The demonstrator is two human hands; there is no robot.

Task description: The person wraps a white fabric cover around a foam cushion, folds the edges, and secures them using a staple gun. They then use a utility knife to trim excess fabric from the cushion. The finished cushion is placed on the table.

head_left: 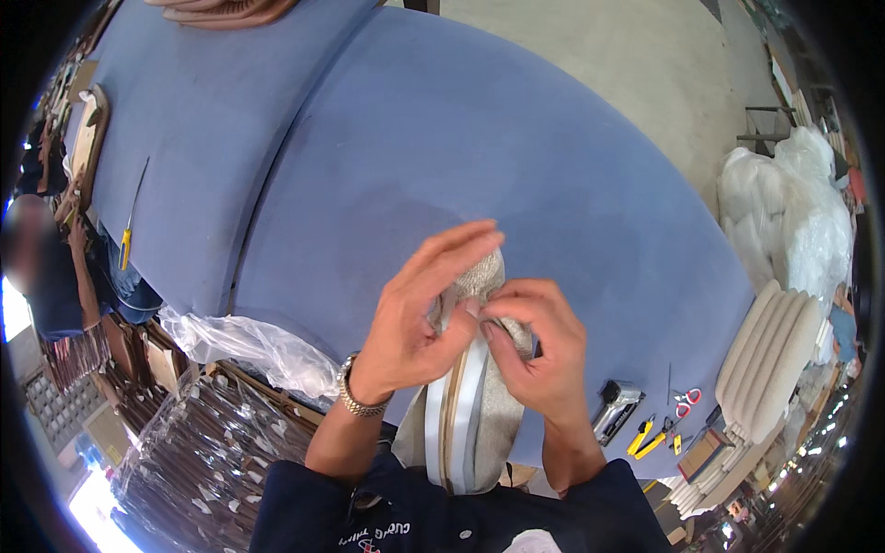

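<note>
A long padded piece covered in grey woven fabric (pixel 502 419) stands on end against my front. Two pale strips with a tan band between them run along its middle. My left hand (pixel 412 318), with a metal-band watch (pixel 358 392) on the wrist, is at the far end of the piece. Its fingers stretch out over the fabric, and its thumb touches the piece beside my right fingertips. My right hand (pixel 546 346) pinches the fabric near that same end, thumb against bent fingers. What lies under the fingertips is hidden.
On the blue-covered table (pixel 572 194), a staple gun (pixel 616 410), yellow-handled cutters (pixel 653 438) and red-handled scissors (pixel 687 401) lie right. Beige pads (pixel 770 359) are stacked at the right edge. A yellow-handled screwdriver (pixel 126 247) lies far left, near another person (pixel 55 267). Clear plastic (pixel 253 350) drapes the near edge.
</note>
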